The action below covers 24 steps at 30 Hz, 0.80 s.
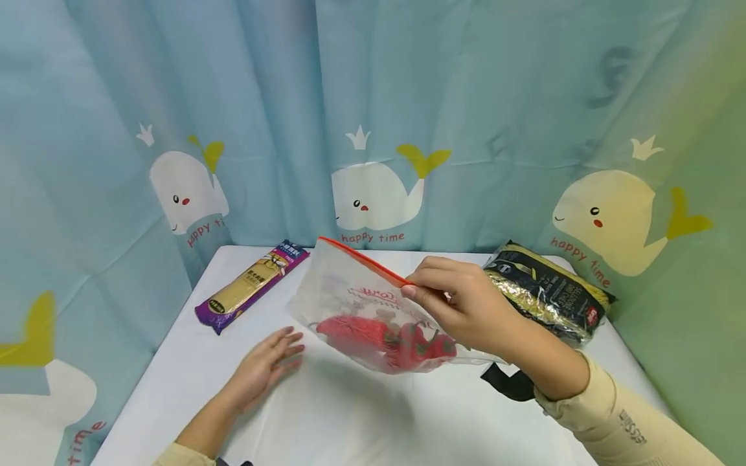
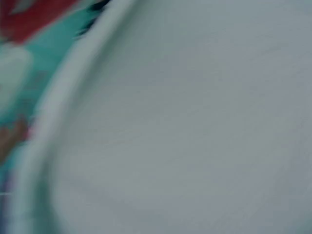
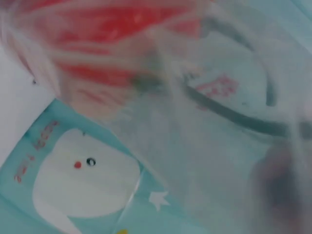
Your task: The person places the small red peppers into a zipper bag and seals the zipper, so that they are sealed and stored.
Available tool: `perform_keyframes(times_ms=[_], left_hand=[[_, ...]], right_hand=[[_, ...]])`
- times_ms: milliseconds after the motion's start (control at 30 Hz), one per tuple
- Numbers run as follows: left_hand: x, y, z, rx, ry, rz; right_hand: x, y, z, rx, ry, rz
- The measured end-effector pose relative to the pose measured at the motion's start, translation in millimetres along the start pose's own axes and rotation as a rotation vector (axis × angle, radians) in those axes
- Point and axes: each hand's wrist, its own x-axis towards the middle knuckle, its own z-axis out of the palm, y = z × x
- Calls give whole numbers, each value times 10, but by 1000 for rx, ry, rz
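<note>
Pinched between my right hand's (image 1: 460, 294) thumb and fingers is the red-orange zip strip of a clear zip bag (image 1: 344, 285). The bag hangs tilted over the white table, with its strip sloping down toward the hand. Red peppers (image 1: 419, 346) with green stems lie in its lower part; in the right wrist view their stems show blurred through the plastic. My left hand (image 1: 265, 366) is left of the bag and holds nothing, its fingers loosely extended toward it. The left wrist view shows mostly a blurred white surface (image 2: 195, 122).
A purple pasta packet (image 1: 250, 288) lies at the table's back left. A black and gold packet (image 1: 548, 291) lies at the back right, partly behind my right forearm. Whale-print curtains (image 1: 280, 129) enclose the back and sides of the white table (image 1: 192, 362).
</note>
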Motion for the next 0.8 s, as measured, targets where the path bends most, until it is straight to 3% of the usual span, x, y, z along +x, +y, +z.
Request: perform_keyframes(times_ms=[33,100,133,200,267,367,467,633,800], left_hand=[[47,-116,35,-98,-80,-64],[136,-271,136,-267,-208,-93],[162,-296,196,-306,-220,-82],[187,-302,286,-296,-138,-24],[197,-283,336,-224,21,44],[220,-241,351,-44,273,93],[254,-223,341,161,395,119],[288,-331,384,467,425,53],[331,-483,415,543,327,-58]], right_hand=[[-12,-7,-5,14,17,19],[-56,-7,7,55,46,93],[-90,8,21,79,57,155],[-193,58,61,144,80,319],[-338,140,104,216,99,533],[-603,336,197,327,134,851],[-929,562,345,415,153,1080],[-1512,859,651,499,138,1277],[-1903,977,859,441,98,1367]])
